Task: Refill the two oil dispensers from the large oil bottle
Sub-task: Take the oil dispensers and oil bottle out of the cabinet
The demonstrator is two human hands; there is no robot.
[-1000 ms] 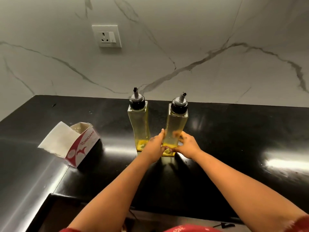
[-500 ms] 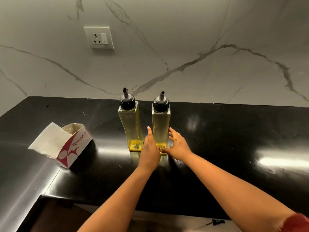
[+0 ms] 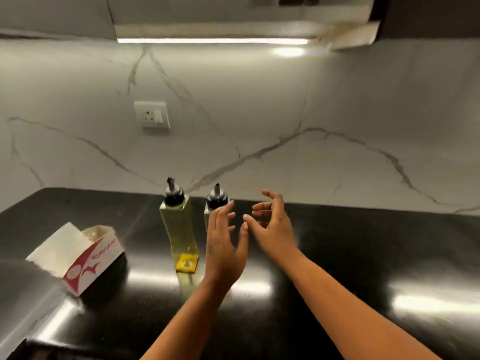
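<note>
Both upright dispensers (image 3: 179,229) stand just beyond the left hand (image 3: 224,245), seemingly nearer than the right hand (image 3: 272,229), fingers spread, holding nothing.

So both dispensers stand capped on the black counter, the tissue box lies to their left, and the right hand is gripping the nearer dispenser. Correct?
Not quite. In the head view the right hand grips nothing; it hangs open beside the left hand, clear of the right dispenser. The left dispenser, black counter and tissue box are as stated.
</note>
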